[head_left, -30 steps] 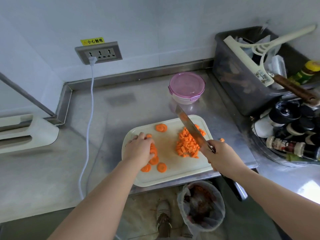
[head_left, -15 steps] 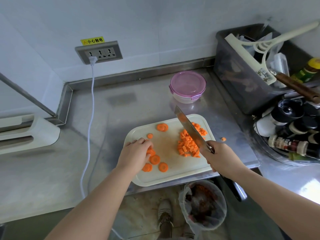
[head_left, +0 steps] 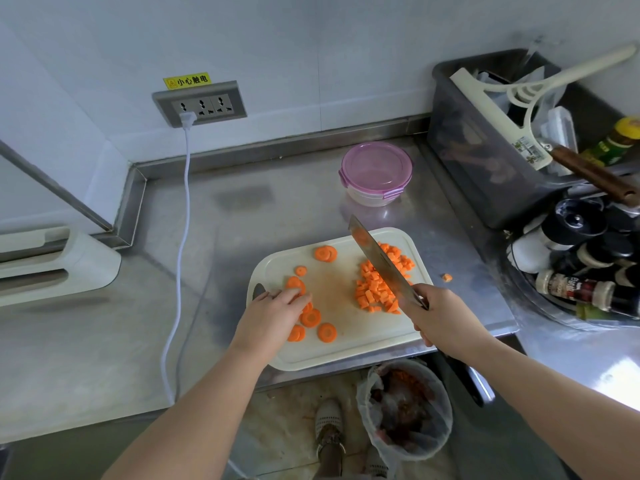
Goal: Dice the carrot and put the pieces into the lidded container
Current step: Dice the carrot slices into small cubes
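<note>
While the right hand point(head_left: 437, 317) keeps its fingers clamped on the knife point(head_left: 380, 263), raised above the diced pile point(head_left: 375, 289), the left hand point(head_left: 272, 315) has slid back, relaxed fingers gathering carrot slices point(head_left: 310, 318) on the cutting board point(head_left: 343, 355). More dicing pending; lidded container point(head_left: 375, 173) unopened.

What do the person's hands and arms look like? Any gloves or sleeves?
The left hand and the right hand are bare, with no gloves, and no rings show. Both arms are bare too, right to the picture's edge: no sleeves, watch or bracelet can be seen.
</note>
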Action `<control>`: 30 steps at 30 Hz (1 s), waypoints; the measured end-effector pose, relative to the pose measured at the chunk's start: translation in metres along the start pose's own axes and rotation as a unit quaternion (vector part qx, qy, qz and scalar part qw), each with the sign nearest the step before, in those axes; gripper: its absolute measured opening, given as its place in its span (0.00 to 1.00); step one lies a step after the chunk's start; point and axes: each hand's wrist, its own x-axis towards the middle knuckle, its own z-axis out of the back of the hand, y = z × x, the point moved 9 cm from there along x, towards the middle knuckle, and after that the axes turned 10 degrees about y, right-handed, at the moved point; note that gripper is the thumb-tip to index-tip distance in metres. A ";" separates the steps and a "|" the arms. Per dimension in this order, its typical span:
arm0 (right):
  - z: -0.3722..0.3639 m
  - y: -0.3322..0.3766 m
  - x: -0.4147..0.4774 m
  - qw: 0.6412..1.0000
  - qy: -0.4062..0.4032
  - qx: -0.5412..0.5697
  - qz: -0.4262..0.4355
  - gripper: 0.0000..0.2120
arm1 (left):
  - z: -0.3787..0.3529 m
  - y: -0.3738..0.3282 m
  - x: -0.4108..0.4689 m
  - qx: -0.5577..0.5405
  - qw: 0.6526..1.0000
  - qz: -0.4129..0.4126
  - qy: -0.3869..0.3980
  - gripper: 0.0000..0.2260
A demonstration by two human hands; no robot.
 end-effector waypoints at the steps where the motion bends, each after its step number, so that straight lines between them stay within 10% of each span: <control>1: -0.001 0.000 0.000 1.000 0.002 0.001 -0.001 0.10 | 0.001 0.000 -0.001 -0.002 1.000 -0.002 0.002 0.24; 19: -0.009 -0.004 0.009 1.000 0.007 0.022 -0.002 0.07 | 0.029 0.026 -0.015 -0.101 0.988 0.082 -0.083 0.12; 30: -0.005 -0.007 0.004 1.000 0.008 0.026 -0.013 0.10 | -0.014 -0.001 0.002 -0.129 0.967 0.089 0.203 0.11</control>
